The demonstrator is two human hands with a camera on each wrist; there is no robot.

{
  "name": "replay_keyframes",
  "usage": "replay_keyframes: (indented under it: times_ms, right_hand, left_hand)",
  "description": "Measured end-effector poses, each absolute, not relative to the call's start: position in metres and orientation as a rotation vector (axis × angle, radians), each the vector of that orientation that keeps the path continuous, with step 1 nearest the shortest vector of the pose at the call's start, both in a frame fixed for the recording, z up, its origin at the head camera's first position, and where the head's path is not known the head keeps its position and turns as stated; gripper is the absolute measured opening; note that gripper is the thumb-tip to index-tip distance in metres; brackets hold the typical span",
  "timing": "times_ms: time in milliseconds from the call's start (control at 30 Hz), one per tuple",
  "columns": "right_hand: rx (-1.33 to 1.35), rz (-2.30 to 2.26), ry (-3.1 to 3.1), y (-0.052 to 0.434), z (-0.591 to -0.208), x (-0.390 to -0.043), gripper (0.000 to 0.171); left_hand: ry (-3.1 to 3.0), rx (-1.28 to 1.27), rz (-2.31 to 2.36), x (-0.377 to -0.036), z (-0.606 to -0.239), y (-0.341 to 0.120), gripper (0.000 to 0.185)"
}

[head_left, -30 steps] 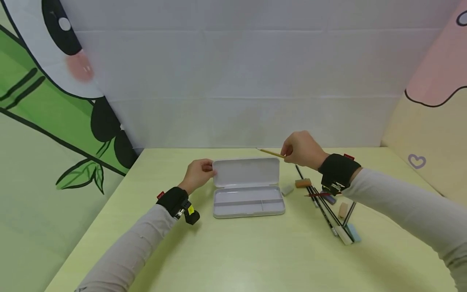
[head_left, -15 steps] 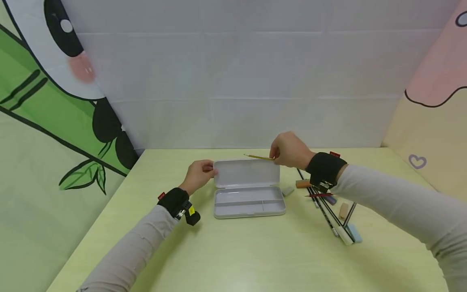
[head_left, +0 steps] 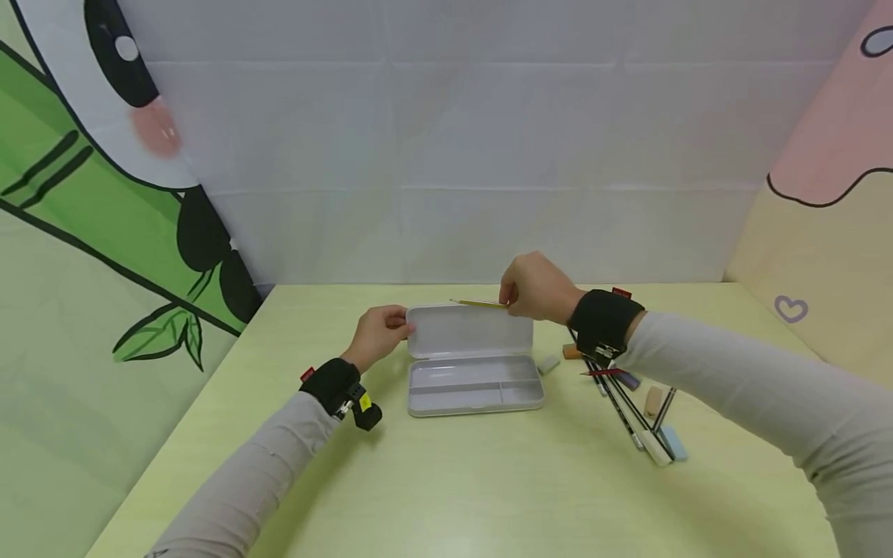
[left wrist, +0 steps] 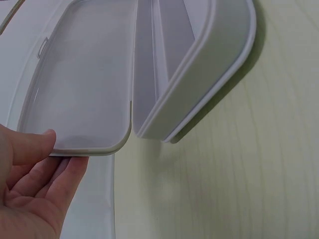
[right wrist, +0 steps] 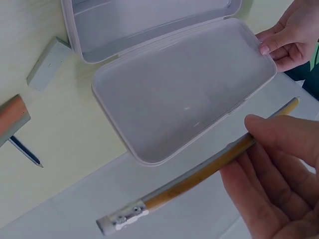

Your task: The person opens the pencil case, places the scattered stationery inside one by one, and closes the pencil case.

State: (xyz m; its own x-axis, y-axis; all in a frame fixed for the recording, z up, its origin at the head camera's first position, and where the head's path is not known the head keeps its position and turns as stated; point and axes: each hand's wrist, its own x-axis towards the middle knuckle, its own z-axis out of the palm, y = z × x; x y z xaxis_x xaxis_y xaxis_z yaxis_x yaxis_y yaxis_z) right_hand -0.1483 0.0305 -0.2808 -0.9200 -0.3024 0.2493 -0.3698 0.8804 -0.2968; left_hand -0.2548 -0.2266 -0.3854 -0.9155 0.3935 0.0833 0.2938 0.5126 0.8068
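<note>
A white pencil case (head_left: 474, 385) lies open on the table, its lid (head_left: 470, 332) tilted up at the back. My left hand (head_left: 379, 335) pinches the lid's left edge; in the left wrist view the thumb (left wrist: 35, 147) is on the inner side and the fingers are behind. Above the lid's right top corner, my right hand (head_left: 540, 288) pinches a yellow pencil (right wrist: 199, 174) between thumb and fingers. The pencil points left, its eraser end toward the lower left of the right wrist view. The case's tray has a long divider and a short cross one.
Right of the case lie a grey-white eraser (head_left: 548, 364), an orange-brown eraser (head_left: 572, 352), a red pencil (head_left: 601, 373), several dark pencils (head_left: 622, 411), a tan eraser (head_left: 653, 401) and a light blue eraser (head_left: 674, 443). A pale wall stands behind the table (head_left: 446, 488).
My right hand has moved left with the yellow pencil, from right of the case to over the lid's right top corner. My left hand stays at the lid's edge.
</note>
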Motion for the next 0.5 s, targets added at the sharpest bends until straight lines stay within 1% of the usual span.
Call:
replay_keyframes:
  times_ms: [267, 500]
  right_hand:
    - [0.546, 0.509, -2.863, 0.021, -0.285, -0.154, 0.009]
    - [0.570, 0.540, -2.893, 0.009, -0.298, -0.160, 0.010]
  left_hand:
    - [2.625, 0.584, 1.385, -0.258, -0.386, -0.226, 0.030]
    - [2.602, 0.569, 1.407, -0.258, -0.389, -0.226, 0.030]
